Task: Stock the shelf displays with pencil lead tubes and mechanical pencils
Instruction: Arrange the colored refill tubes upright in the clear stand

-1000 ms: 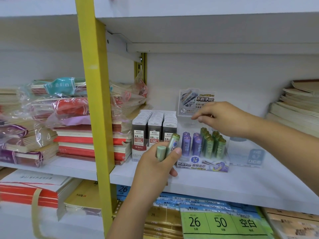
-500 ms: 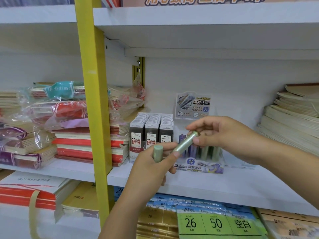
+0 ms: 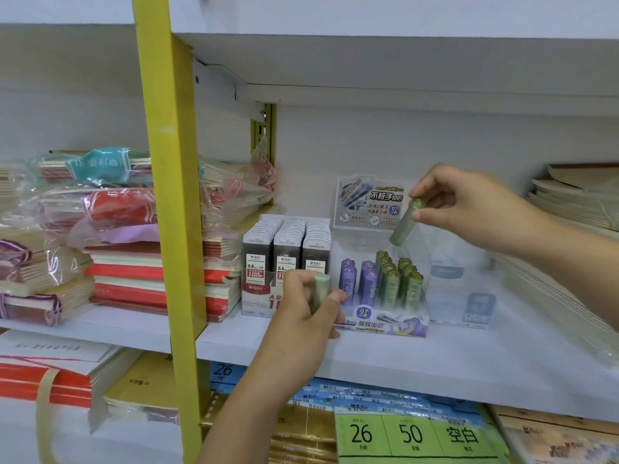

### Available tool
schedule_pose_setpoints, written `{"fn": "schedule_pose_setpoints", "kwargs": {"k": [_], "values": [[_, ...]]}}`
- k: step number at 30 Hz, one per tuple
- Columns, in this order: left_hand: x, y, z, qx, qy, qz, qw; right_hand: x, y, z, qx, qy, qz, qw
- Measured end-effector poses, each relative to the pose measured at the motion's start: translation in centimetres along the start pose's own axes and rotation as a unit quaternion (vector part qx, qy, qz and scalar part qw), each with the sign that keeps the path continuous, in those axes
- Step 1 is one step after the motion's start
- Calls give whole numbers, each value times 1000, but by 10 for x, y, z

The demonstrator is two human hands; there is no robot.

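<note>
Right hand [image 3: 469, 209] pinches green lead tube [image 3: 403, 226] by top end, above display box [image 3: 385, 324]. Tube tilted, lower end aimed down-left at green rows [image 3: 398, 279] just beneath. Left hand [image 3: 308, 316] grips pale green tube [image 3: 321, 291] upright at box's front-left corner.

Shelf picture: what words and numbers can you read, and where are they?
"26", "50", "空白": green card.
"26": blue label.
"0.5", "100": grey lead boxes.
"07 2B", "旋转出芯": display box front.
"不脏手铅芯": backing card.
Smaller print is too blurred.
</note>
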State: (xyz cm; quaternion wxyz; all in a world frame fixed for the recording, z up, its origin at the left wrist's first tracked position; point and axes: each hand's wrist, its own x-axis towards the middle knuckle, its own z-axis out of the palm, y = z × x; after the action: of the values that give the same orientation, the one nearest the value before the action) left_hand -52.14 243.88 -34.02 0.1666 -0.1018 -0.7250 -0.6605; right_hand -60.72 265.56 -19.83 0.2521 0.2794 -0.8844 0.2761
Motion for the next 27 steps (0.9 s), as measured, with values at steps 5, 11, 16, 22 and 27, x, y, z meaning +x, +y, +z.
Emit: {"fn": "schedule_pose_setpoints", "kwargs": {"k": [5,11,16,22,27], "values": [[-1,1,4,43,4,38,998,13,15,10,-90,-42,-37,994],[-1,-1,5,62,13,47,997,19,23,27,-197,-97,-66,973],[0,-5,4,66,15,49,996,23,27,32,-189,-136,-39,972],[1,-7,4,60,14,41,997,21,31,28,-189,-173,-40,966],[0,-5,2,60,10,33,998,22,33,34,-241,-183,-53,952]]}}
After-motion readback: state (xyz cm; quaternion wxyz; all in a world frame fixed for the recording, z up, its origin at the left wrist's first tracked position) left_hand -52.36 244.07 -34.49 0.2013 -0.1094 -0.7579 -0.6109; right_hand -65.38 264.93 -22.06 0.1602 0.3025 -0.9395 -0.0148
